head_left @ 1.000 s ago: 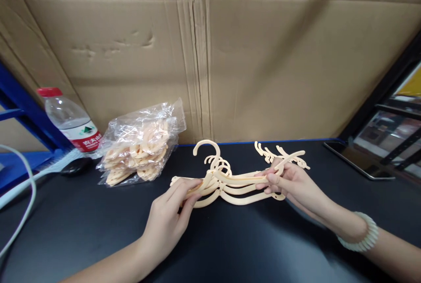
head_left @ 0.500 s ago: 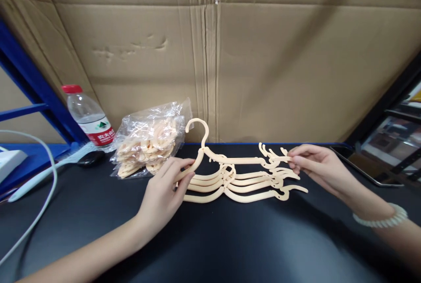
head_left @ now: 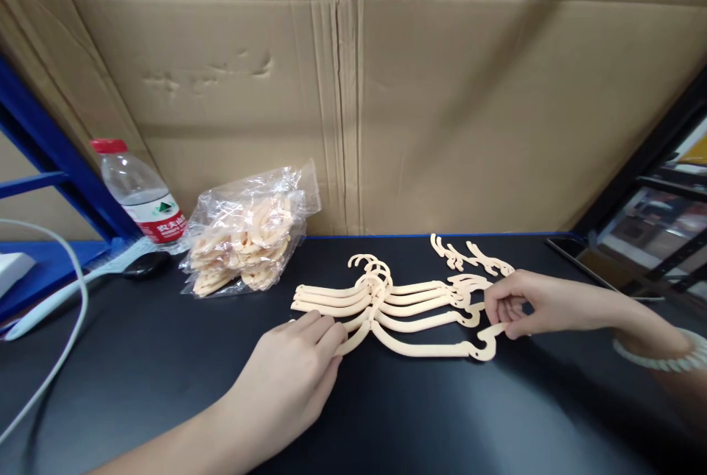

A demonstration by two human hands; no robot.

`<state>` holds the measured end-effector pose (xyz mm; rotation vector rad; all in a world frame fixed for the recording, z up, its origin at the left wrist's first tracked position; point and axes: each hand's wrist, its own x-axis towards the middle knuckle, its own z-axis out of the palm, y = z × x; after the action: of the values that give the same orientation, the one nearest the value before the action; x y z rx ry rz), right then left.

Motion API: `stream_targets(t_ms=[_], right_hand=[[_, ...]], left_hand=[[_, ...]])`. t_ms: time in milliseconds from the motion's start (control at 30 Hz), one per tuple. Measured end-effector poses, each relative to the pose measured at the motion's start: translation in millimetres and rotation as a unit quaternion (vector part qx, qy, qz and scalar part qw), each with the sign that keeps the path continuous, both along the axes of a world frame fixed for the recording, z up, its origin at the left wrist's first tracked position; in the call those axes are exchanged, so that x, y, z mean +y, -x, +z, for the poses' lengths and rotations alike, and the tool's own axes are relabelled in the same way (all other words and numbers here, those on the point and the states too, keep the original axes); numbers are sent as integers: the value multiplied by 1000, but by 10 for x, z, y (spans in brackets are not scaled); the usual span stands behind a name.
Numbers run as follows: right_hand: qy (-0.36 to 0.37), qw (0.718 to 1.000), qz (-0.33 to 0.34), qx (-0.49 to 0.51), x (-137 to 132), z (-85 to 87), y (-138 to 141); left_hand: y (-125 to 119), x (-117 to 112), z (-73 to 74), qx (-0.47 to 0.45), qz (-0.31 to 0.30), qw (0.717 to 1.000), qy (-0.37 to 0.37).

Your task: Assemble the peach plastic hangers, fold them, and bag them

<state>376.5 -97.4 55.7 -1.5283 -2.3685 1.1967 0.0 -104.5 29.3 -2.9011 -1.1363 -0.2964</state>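
A cream plastic clothes hanger [head_left: 423, 349] lies at the front of a row of several like hangers [head_left: 331, 301] that overlap at their hooks. My left hand [head_left: 301, 368] is closed around its left arm, which the fingers partly hide. At its right end, a curved hook-shaped piece [head_left: 487, 342] joins the hanger arm, and my right hand [head_left: 530, 304] pinches the tip of that piece. Behind the row, a few loose branching pieces [head_left: 469, 257] of the same colour rest on the black table [head_left: 387, 423].
A clear plastic bag [head_left: 243, 236] of cream parts stands at the back left, beside a water bottle [head_left: 146, 199] with a red cap. A dark mouse-like object [head_left: 148, 266] and a white cable [head_left: 82, 298] lie farther left. Cardboard [head_left: 497, 92] walls the back; a flat device [head_left: 585, 261] lies right.
Both hands have brought the hanger down from above the row to its front, on the table side nearest me. The camera view has shifted slightly.
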Motion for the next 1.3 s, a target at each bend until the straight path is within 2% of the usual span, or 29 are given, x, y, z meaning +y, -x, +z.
stream_targets(t_ms=[200, 400, 533, 633, 733, 867, 1000, 1300], right_hand=[[-49, 995, -48, -68, 72, -118, 23], [-165, 967, -69, -180, -8, -81, 60], [-282, 947, -63, -138, -131, -95, 271], [-339, 933, -26, -115, -182, -228, 506], [-341, 929, 11, -144, -180, -406, 686], [-319, 933, 16, -165, -145, -552, 785], [-329, 929, 9, -168, -119, -600, 793], [-353, 921, -9, -162, 76, -636, 704]], left_hand=[[-2, 56, -60, 10, 0, 1000, -27], [-27, 30, -132, -15, -8, 995, -97], [-76, -64, -218, -32, -33, 994, -97], [-73, -98, -306, -18, -50, 994, -92], [-35, -74, -363, -3, -52, 996, -78], [-3, -17, -366, 0, -47, 998, -37], [-24, 28, -370, -6, -22, 999, -28], [-139, 280, -432, -19, -40, 998, -34]])
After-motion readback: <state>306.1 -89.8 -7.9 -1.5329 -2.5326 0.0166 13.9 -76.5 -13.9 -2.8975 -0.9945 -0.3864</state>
